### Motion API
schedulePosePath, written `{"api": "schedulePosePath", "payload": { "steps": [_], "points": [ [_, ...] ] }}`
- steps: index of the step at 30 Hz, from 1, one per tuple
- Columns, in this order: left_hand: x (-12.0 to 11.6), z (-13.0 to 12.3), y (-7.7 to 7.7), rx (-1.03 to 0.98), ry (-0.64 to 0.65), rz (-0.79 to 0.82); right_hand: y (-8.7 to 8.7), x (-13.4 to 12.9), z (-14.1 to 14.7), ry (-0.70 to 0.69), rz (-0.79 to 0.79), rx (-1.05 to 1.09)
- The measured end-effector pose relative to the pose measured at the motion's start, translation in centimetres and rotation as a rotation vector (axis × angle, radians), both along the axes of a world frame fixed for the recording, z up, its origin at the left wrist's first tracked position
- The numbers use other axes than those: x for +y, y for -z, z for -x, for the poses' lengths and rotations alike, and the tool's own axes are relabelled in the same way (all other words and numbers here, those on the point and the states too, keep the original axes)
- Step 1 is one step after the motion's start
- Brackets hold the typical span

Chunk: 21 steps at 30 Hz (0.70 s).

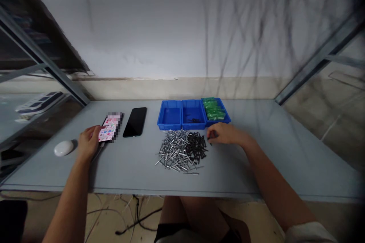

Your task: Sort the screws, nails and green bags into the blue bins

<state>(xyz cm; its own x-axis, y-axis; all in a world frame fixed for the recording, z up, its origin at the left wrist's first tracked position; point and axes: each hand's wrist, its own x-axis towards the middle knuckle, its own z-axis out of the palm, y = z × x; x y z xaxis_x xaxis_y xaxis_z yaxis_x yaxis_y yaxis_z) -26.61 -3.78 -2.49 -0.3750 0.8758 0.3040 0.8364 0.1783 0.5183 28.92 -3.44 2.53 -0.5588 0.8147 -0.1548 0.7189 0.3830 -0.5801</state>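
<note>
Curling right hand [224,133]: your fingers bend down and draw close together, just beside the black heap, and a small dark piece shows at their tips; you can't tell whether they are pinching it.

Left hand [89,142]: your fingers lie together across the left edge of the slim smartphone with a lit, colourful screen [110,129], touching it; you can't tell whether they grip it.

Smartphone place: left of the middle of the grey metal table [256,159], toward its back edge.

Screw place: the loose heap of small black screws [196,146] sits mid-table, touching the heap of silver metal rivets [176,152] on its left.

Back edge: three blue plastic parts bins [194,126] stand side by side; the middle one holds a few small black pieces [194,120], the right one green packets [213,108].

Left side: a black glass-fronted smartphone [135,121] lies just right of the lit one; a white oval object [64,148] lies just beside your left hand, near the table's left edge.
</note>
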Motion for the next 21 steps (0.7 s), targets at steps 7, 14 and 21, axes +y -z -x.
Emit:
{"api": "schedulePosePath", "payload": {
  "steps": [7,14,21],
  "points": [
    [0.1,0.2,0.1,0.003,0.008,0.012,-1.0,-0.6,1.0,0.031,-0.032,0.072],
    [-0.2,-0.4,-0.3,-0.003,0.016,-0.021,-1.5,-1.0,1.7,0.050,0.004,0.266],
    [-0.5,-0.9,-0.7,-0.010,0.090,-0.057,-1.2,-1.1,2.6,0.059,-0.016,0.350]
  ]
}}
